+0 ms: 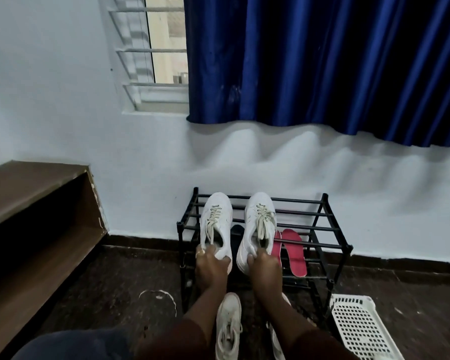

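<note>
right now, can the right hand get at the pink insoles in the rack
Probably not yet: the right hand grips a white sneaker, and the pink insoles lie close by but under the top bars.

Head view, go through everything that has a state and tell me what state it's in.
Left sneaker: laced, on rack top, heel held by left hand.
Right sneaker: laced, on rack top, heel held by right hand.
Pink insoles: out of shoes, on a lower tier.
Curtain: drawn, leaving window partly uncovered.
</note>
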`<state>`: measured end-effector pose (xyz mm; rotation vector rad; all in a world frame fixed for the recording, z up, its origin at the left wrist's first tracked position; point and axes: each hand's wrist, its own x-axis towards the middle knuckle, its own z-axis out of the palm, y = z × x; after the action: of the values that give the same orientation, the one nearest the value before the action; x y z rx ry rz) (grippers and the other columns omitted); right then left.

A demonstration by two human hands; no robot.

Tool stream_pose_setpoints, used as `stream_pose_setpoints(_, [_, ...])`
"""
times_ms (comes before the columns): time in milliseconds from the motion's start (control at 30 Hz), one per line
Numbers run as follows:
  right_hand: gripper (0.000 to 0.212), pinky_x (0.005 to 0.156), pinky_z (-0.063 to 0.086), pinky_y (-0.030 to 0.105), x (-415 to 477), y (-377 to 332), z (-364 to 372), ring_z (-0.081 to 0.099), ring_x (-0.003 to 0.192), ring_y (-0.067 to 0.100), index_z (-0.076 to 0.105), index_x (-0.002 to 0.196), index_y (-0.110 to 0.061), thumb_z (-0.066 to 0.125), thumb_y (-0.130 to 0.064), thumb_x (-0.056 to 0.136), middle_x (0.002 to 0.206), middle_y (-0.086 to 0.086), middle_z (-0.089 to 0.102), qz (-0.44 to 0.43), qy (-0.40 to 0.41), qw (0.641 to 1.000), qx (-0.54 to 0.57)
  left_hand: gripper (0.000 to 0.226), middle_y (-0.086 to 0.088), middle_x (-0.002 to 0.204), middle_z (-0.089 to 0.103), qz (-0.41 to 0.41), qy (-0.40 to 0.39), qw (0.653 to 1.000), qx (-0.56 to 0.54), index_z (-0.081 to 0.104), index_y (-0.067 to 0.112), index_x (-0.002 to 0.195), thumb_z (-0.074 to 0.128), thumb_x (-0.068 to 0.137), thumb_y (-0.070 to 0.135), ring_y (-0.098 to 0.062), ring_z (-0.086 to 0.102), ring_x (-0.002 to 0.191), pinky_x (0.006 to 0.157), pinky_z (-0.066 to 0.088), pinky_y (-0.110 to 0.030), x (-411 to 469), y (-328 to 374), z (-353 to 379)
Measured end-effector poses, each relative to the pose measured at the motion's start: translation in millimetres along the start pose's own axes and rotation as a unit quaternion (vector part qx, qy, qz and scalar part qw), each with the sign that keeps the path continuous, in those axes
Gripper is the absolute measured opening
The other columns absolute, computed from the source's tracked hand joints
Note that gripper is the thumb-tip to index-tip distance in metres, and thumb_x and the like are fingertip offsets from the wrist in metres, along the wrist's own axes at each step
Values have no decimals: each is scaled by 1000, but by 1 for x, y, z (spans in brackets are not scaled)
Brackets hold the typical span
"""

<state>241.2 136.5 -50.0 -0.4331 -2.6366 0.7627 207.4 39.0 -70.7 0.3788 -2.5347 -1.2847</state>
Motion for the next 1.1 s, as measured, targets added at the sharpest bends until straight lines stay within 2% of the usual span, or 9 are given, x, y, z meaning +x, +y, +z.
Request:
stream_pose_setpoints(100, [35,65,47,33,35,-8,10,65,83,35,55,123,-13,49,-17,89,87,20,67,-10,-16,1000,1,43,-5,129,50,1,-8,1000,20,61,17,121,68,78,20,-26,55,110,86,43,-31,36,19,6])
stream_pose_setpoints(267, [24,69,47,34,99,-22,35,63,89,35,57,107,-3,48,-13,87,94,22,66,-27,-55,998,-11,42,-7,125,51,16,-22,997,65,60,18,120,68,79,22,-26,56,110,86,45,-33,92,28,25])
stream_pose_setpoints(467, [22,76,48,35,149,-37,65,61,98,34,60,105,-2,46,-9,89,103,20,64,-26,-76,995,-61,42,-9,127,49,13,-26,996,87,57,17,118,69,78,23,-30,55,111,85,45,-37,137,28,48])
stream_pose_setpoints(633, [23,79,48,36,154,-43,73,60,102,34,59,106,-2,43,-7,89,106,17,64,-13,-89,994,-68,56,-7,131,42,-14,-11,995,102,43,19,120,74,75,29,-29,51,115,81,47,-43,144,31,63])
stream_pose_setpoints(733, [26,78,46,36,150,-38,70,59,102,34,51,115,-9,42,-15,91,107,17,63,-28,-93,993,-61,71,-6,146,29,-18,10,997,77,31,21,132,73,76,29,-29,45,123,82,48,-45,135,30,69])
stream_pose_setpoints(867, [51,71,44,35,129,-16,66,62,94,34,24,142,-21,41,-26,94,104,15,63,-64,-64,993,-72,72,-4,157,7,18,29,999,4,21,23,143,61,84,20,-30,36,134,88,46,-41,104,22,73])
stream_pose_setpoints(933, [57,71,45,37,110,5,72,61,92,34,16,146,-22,40,-26,95,107,15,60,-57,-53,996,-54,66,-6,156,11,53,43,998,-14,27,20,143,59,85,16,-31,43,129,88,46,-39,79,7,80])
stream_pose_setpoints(1000, [58,71,47,39,84,31,81,61,93,33,17,147,-21,41,-25,94,109,13,61,-35,-54,997,-36,60,-12,152,23,79,62,995,-21,40,14,138,60,82,9,-34,53,119,85,49,-39,50,-15,88])
stream_pose_setpoints(1100, [53,75,45,36,36,75,94,60,99,30,22,145,-20,39,-24,95,111,10,61,26,-105,992,-64,60,-25,128,51,98,71,993,20,60,8,120,74,62,-2,-37,64,95,72,53,-36,6,-58,107])
